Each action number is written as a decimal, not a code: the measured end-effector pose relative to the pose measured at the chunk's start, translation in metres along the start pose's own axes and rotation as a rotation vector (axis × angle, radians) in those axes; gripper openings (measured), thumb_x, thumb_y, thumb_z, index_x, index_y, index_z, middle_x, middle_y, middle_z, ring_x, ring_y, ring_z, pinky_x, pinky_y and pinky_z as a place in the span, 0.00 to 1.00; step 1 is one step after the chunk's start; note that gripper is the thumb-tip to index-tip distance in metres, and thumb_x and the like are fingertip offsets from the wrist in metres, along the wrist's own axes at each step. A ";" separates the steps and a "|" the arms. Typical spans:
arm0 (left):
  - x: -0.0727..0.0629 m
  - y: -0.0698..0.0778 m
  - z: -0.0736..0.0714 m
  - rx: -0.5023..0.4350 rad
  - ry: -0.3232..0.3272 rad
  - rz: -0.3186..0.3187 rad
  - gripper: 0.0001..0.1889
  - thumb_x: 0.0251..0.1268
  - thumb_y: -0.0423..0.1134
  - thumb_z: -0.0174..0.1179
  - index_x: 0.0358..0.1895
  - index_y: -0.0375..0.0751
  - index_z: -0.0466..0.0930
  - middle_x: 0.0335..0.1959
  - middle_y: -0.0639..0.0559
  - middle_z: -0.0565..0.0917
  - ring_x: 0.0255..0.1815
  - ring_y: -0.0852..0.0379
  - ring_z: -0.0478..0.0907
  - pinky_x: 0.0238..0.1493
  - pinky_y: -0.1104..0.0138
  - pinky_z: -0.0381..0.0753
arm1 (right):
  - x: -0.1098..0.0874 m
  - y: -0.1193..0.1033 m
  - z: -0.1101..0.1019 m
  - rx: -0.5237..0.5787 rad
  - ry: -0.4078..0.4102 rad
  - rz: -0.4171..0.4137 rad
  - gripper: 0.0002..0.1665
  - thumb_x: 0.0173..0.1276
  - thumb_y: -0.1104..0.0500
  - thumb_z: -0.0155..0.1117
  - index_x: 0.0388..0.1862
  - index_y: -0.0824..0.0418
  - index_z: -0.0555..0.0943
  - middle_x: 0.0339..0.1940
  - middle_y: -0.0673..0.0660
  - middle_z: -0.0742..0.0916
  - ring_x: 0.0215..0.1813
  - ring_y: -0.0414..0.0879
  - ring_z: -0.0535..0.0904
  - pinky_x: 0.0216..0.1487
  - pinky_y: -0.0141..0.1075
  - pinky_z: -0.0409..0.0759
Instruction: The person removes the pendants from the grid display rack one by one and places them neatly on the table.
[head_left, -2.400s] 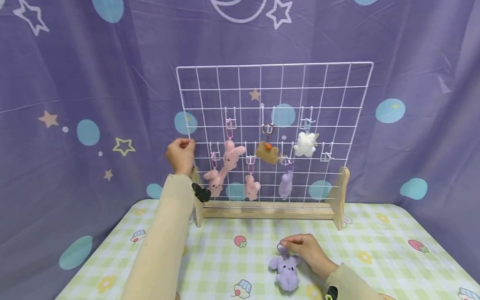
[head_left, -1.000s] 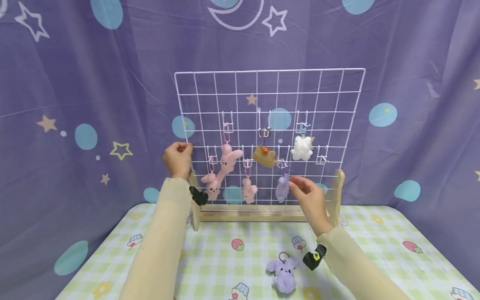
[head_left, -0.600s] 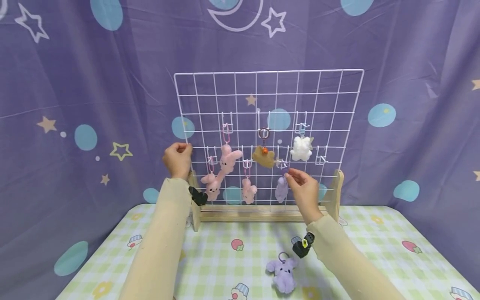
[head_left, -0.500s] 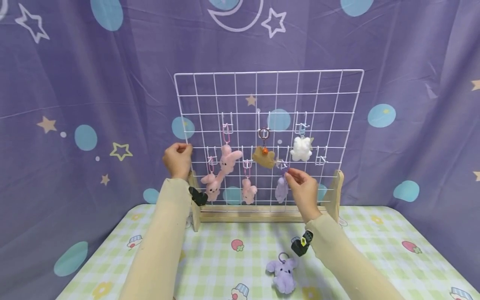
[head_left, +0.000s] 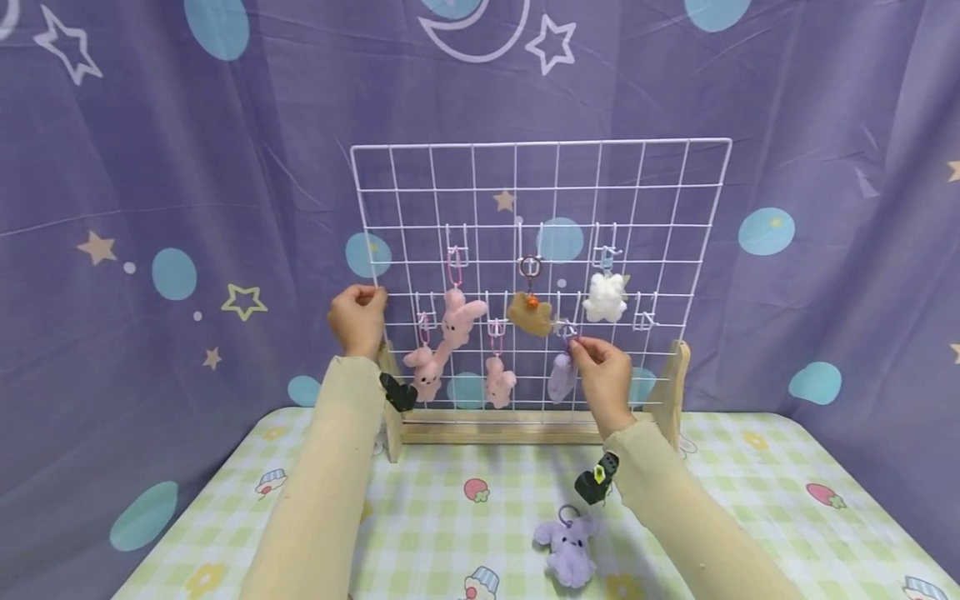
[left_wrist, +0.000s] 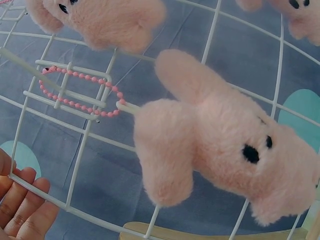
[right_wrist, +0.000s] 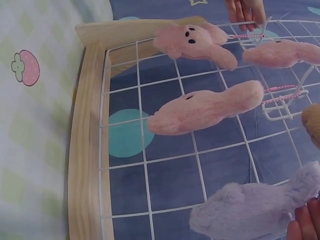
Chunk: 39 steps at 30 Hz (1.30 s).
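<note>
My left hand (head_left: 358, 322) grips the left edge of a white wire grid rack (head_left: 645, 185). In the left wrist view, fingers (left_wrist: 29, 212) curl at the wire beside a pink bunny plush keychain (left_wrist: 220, 135). With thumb and fingertips, my right hand (head_left: 604, 379) pinches the top of a purple plush keychain (head_left: 561, 379), near its ring. That keychain hangs at a lower hook, seen side-on in the right wrist view; its ring is partly hidden by the fingers. A second purple plush keychain (head_left: 570, 554) lies face up on the table below, its dark ring upward.
Pink bunny keychains (head_left: 499, 385), a brown plush keychain (head_left: 529, 315) and a white bear keychain (head_left: 605, 298) hang on nearby hooks. One hook (head_left: 643, 320) at right bears nothing. Wooden feet (head_left: 672, 396) hold the rack on the checked tablecloth (head_left: 420, 517).
My right hand has let go of the purple keychain on the table, moved up to the rack and taken hold of the hanging purple one. My left hand stays at the rack's edge.
</note>
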<state>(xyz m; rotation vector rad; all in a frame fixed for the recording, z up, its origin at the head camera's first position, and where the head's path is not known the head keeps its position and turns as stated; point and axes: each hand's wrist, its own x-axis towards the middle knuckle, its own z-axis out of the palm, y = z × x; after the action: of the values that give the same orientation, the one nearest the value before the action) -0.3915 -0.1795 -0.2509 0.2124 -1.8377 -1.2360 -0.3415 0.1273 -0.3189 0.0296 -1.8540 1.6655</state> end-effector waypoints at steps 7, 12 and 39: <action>-0.001 0.002 -0.001 -0.003 0.006 0.006 0.10 0.57 0.39 0.62 0.32 0.33 0.84 0.30 0.40 0.84 0.29 0.50 0.76 0.32 0.69 0.69 | 0.001 -0.003 0.000 0.053 0.027 -0.021 0.08 0.61 0.67 0.64 0.38 0.72 0.83 0.36 0.69 0.86 0.26 0.29 0.78 0.31 0.22 0.77; -0.001 0.001 0.000 0.001 0.000 -0.003 0.10 0.58 0.39 0.62 0.33 0.33 0.84 0.30 0.40 0.84 0.29 0.51 0.76 0.32 0.69 0.69 | 0.001 -0.005 -0.001 0.051 0.038 -0.025 0.08 0.62 0.66 0.64 0.37 0.72 0.83 0.37 0.69 0.86 0.27 0.29 0.79 0.30 0.22 0.77; -0.001 -0.001 0.000 -0.007 0.000 0.009 0.10 0.58 0.39 0.62 0.32 0.33 0.83 0.29 0.40 0.83 0.29 0.50 0.75 0.32 0.68 0.69 | -0.059 -0.018 -0.063 0.048 -0.244 0.027 0.14 0.65 0.63 0.62 0.43 0.74 0.80 0.28 0.41 0.86 0.33 0.32 0.80 0.36 0.25 0.78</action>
<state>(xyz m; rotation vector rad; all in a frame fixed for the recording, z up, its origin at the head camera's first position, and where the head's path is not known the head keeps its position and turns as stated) -0.3912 -0.1789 -0.2523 0.1996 -1.8325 -1.2358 -0.2596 0.1576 -0.3307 0.2389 -1.9985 1.7910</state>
